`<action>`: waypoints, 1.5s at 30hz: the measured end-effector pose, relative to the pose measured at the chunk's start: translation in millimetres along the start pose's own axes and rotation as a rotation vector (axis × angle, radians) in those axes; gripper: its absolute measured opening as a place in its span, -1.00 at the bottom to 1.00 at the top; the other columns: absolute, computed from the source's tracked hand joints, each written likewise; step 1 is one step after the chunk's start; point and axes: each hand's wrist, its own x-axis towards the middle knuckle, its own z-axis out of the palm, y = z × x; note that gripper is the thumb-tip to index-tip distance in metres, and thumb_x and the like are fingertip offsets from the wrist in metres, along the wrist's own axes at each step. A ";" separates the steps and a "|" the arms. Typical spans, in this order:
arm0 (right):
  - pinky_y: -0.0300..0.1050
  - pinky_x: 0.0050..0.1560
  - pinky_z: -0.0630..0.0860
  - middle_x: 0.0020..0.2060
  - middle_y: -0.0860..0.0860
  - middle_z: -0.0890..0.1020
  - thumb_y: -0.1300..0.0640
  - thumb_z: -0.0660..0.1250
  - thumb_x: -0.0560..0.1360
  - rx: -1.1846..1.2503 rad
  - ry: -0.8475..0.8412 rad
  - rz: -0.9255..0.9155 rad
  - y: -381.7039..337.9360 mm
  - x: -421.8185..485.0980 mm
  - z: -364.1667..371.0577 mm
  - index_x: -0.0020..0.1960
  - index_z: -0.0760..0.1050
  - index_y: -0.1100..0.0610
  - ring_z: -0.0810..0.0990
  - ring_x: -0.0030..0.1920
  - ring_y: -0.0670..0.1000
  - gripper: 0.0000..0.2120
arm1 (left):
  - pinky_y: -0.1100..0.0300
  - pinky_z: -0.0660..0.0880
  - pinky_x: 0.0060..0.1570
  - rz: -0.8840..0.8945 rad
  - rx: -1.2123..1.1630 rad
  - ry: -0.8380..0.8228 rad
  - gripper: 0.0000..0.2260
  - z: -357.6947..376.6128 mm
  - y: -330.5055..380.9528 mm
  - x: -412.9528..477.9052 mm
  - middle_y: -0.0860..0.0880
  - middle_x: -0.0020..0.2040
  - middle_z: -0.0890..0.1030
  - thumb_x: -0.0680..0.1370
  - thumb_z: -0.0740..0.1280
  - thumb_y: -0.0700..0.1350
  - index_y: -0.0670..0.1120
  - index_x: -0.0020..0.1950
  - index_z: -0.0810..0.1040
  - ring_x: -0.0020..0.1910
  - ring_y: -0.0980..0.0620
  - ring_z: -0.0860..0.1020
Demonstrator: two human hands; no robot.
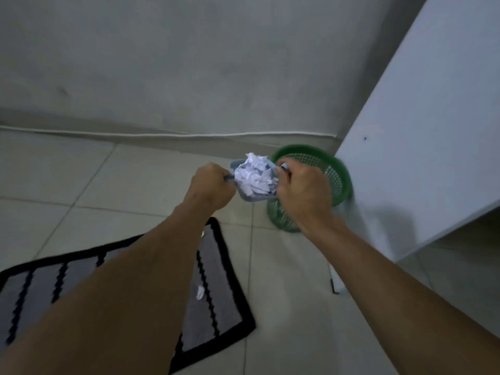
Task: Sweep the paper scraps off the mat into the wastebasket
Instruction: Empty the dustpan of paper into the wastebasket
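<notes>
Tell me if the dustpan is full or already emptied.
Full: the dustpan holds heaped paper scraps, beside the wastebasket.

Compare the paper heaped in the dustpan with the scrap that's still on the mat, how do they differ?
The paper in the dustpan is a large crumpled heap of many pieces; the scrap on the mat is one small piece. The heap is held up in the air beside the green wastebasket, while the scrap lies flat on the striped mat, far from the basket. The heap is gathered; the scrap is not yet swept up. Both are white paper.
</notes>
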 end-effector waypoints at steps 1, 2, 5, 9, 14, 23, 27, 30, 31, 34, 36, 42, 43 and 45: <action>0.01 -0.28 0.52 -0.30 0.12 0.66 0.12 0.26 0.57 0.000 0.017 0.027 14.5 12.4 -8.3 -0.09 0.59 0.17 0.56 -0.32 0.14 -0.82 | 0.10 0.47 -0.15 0.021 0.025 -0.018 -0.85 5.5 20.4 17.0 -0.27 -0.20 0.63 0.44 0.32 -0.14 -0.20 -0.22 0.63 -0.13 -0.24 0.59; 0.01 -0.26 0.53 -0.29 0.11 0.66 0.13 0.26 0.57 -0.003 0.030 0.063 29.6 22.6 -14.3 -0.09 0.60 0.18 0.55 -0.31 0.13 -0.82 | 0.10 0.44 -0.18 0.037 0.055 -0.041 -0.86 12.0 38.9 32.2 -0.27 -0.21 0.61 0.43 0.32 -0.16 -0.21 -0.25 0.60 -0.12 -0.25 0.59; 0.01 -0.22 0.55 -0.26 0.12 0.66 0.13 0.27 0.56 -0.010 0.038 0.180 70.8 40.8 -19.5 -0.10 0.60 0.19 0.57 -0.26 0.13 -0.82 | 0.13 0.40 -0.20 0.095 0.187 -0.093 -0.88 34.1 76.7 63.7 -0.24 -0.18 0.61 0.41 0.29 -0.18 -0.20 -0.22 0.58 -0.13 -0.22 0.58; -0.03 -0.18 0.55 -0.21 0.15 0.67 0.15 0.28 0.56 -0.007 0.031 0.256 117.0 42.3 -7.5 -0.11 0.60 0.19 0.60 -0.20 0.17 -0.83 | 0.08 0.46 -0.07 0.186 0.401 -0.137 -0.84 69.0 96.9 80.6 -0.23 0.02 0.63 0.45 0.30 -0.18 -0.22 -0.04 0.59 -0.02 -0.20 0.57; -0.16 -0.21 0.44 -0.16 0.16 0.69 0.19 0.26 0.58 0.004 0.045 0.267 146.1 29.3 4.9 -0.01 0.63 0.18 0.63 -0.18 0.17 -0.83 | 0.05 0.38 0.17 0.418 0.695 -0.137 -0.76 105.0 102.0 81.6 -0.21 0.15 0.53 0.47 0.32 -0.25 -0.23 0.13 0.51 0.16 -0.16 0.43; -0.23 -0.24 0.43 -0.16 0.13 0.69 0.21 0.30 0.56 0.158 0.159 0.224 147.8 30.0 5.3 0.02 0.62 0.19 0.58 -0.23 0.03 -0.86 | -0.01 0.34 0.13 0.527 0.569 0.068 -0.76 92.7 82.1 73.9 -0.26 0.08 0.52 0.43 0.30 -0.30 -0.26 0.09 0.50 0.11 -0.20 0.40; -0.15 -0.20 0.56 -0.14 0.08 0.69 0.19 0.31 0.55 0.256 0.206 0.172 120.7 33.2 13.3 0.07 0.62 0.17 0.62 -0.18 0.02 -0.85 | -0.05 0.42 -0.14 0.382 0.262 0.318 -0.85 57.5 43.7 60.6 -0.32 -0.13 0.57 0.37 0.25 -0.37 -0.31 -0.11 0.56 -0.11 -0.27 0.48; -0.20 -0.27 0.49 -0.18 0.04 0.68 0.20 0.33 0.55 0.343 0.175 0.112 80.2 33.2 31.2 0.07 0.62 0.18 0.58 -0.25 -0.02 -0.85 | 0.00 0.42 -0.23 0.238 0.169 0.440 -0.86 24.5 -11.7 41.9 -0.31 -0.18 0.57 0.39 0.27 -0.34 -0.29 -0.11 0.58 -0.20 -0.26 0.50; -0.19 -0.28 0.49 -0.19 0.03 0.68 0.20 0.33 0.54 0.375 0.154 0.096 64.9 31.9 40.5 0.06 0.62 0.17 0.58 -0.26 -0.01 -0.86 | -0.01 0.44 -0.21 0.192 0.170 0.461 -0.84 14.7 -34.3 32.1 -0.31 -0.17 0.57 0.40 0.27 -0.33 -0.28 -0.07 0.60 -0.19 -0.27 0.50; -0.09 -0.22 0.48 -0.22 0.09 0.69 0.22 0.35 0.52 0.423 0.077 0.038 19.8 18.2 77.3 -0.01 0.63 0.17 0.60 -0.25 0.04 -0.89 | -0.04 0.46 -0.14 0.074 0.210 0.470 -0.80 -9.5 -107.5 -8.5 -0.33 -0.14 0.58 0.43 0.29 -0.31 -0.26 0.03 0.61 -0.14 -0.30 0.51; -0.10 -0.22 0.45 -0.22 0.08 0.69 0.21 0.35 0.52 0.433 -0.024 0.009 -7.9 0.5 106.1 -0.03 0.63 0.16 0.57 -0.25 0.00 -0.90 | -0.06 0.46 -0.12 -0.003 0.235 0.441 -0.78 -20.5 -158.8 -43.8 -0.33 -0.13 0.59 0.43 0.30 -0.31 -0.26 0.04 0.60 -0.13 -0.32 0.51; -0.15 -0.30 0.44 -0.22 0.06 0.68 0.15 0.30 0.57 0.424 -0.345 -0.012 -61.0 -63.5 188.6 -0.04 0.62 0.13 0.58 -0.27 0.00 -0.87 | 0.03 0.44 -0.28 -0.129 0.232 0.316 -0.77 -36.9 -284.5 -151.9 -0.25 -0.26 0.59 0.39 0.21 -0.26 -0.30 -0.07 0.60 -0.30 -0.22 0.52; -0.15 -0.28 0.45 -0.21 0.07 0.69 0.15 0.31 0.57 0.428 -0.386 -0.018 -67.8 -73.2 199.6 -0.03 0.63 0.14 0.58 -0.26 -0.01 -0.87 | 0.04 0.44 -0.30 -0.133 0.219 0.320 -0.79 -38.0 -298.0 -168.5 -0.23 -0.29 0.58 0.39 0.22 -0.29 -0.31 -0.08 0.60 -0.32 -0.19 0.51; -0.17 -0.20 0.51 -0.15 0.10 0.71 0.18 0.32 0.56 0.442 -0.457 -0.044 -81.2 -89.5 218.9 0.03 0.64 0.18 0.61 -0.21 -0.02 -0.86 | 0.01 0.48 -0.30 -0.172 0.235 0.313 -0.77 -36.8 -325.5 -199.8 -0.24 -0.26 0.60 0.38 0.23 -0.30 -0.32 -0.06 0.61 -0.30 -0.20 0.52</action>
